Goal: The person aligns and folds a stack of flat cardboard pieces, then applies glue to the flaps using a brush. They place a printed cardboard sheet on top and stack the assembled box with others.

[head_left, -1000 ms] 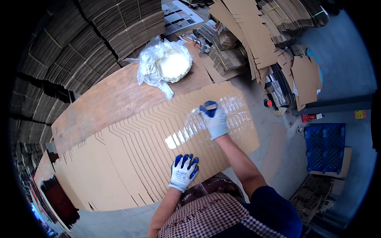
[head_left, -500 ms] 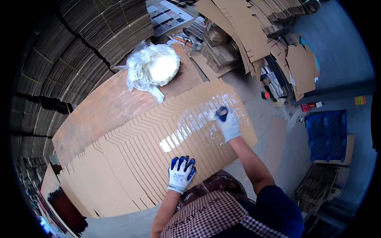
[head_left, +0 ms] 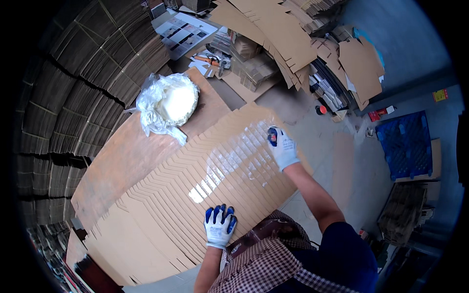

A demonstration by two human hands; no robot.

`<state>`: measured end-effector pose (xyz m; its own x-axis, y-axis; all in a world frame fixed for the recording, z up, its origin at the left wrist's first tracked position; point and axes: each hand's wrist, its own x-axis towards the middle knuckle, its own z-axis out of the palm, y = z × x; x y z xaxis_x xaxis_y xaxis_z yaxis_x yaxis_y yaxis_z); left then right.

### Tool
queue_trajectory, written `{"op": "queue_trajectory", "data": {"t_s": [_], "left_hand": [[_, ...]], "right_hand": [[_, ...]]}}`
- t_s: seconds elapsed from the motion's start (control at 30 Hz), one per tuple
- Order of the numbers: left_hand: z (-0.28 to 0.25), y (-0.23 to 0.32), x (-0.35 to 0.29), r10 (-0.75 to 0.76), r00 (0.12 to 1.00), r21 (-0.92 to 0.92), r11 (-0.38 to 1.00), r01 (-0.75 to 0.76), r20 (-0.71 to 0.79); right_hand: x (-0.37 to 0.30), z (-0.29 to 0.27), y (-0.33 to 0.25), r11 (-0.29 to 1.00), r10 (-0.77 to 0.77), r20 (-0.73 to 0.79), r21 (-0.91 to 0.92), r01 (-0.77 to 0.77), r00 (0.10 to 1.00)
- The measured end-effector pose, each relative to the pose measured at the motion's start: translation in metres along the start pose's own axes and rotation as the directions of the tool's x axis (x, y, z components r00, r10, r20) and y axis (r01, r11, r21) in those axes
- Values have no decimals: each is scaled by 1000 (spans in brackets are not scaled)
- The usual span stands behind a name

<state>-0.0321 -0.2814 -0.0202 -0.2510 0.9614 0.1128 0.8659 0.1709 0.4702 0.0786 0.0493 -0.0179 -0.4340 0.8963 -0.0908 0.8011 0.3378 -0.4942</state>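
Note:
Fanned-out, overlapping cardboard sheets (head_left: 146, 219) lie across the table in front of me. A band of wet white paste (head_left: 210, 177) runs over their stepped edges. My left hand (head_left: 219, 227), in a white glove with blue fingertips, lies flat on the near edges with its fingers apart. At the far right end, my right hand (head_left: 282, 148), gloved the same way, is closed above the pasted strips. Something small and partly reddish shows between its fingers, but I cannot make out what it is. Beyond the sheets stands a plastic-wrapped basin (head_left: 168, 105) with white paste inside.
The wooden tabletop (head_left: 117, 156) shows behind the sheets. Tied cardboard stacks (head_left: 93, 58) rise at the left. Cardboard pieces (head_left: 273, 34) and bundles crowd the far side. On the right are a blue pallet (head_left: 404, 144) and a small red-and-black container (head_left: 321, 110) on the floor.
The whole view has shifted slightly. My right hand has moved a little toward the far right end of the sheets, still closed. My left hand stays flat on the near edges.

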Motion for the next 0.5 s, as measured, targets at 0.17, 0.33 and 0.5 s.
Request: {"op": "queue_trajectory", "data": {"t_s": [0.17, 0.33, 0.5], "left_hand": [[1, 0, 6, 20, 1000, 37, 999, -20, 14], [1, 1, 0, 0, 1000, 44, 999, -1, 16], [3, 3, 8, 15, 999, 44, 999, -17, 34]], "right_hand": [[-4, 52, -15, 952, -112, -190, 259, 160, 975], [40, 27, 9, 952, 162, -327, 302, -59, 931], [35, 55, -9, 935, 2, -229, 346, 80, 973]]}}
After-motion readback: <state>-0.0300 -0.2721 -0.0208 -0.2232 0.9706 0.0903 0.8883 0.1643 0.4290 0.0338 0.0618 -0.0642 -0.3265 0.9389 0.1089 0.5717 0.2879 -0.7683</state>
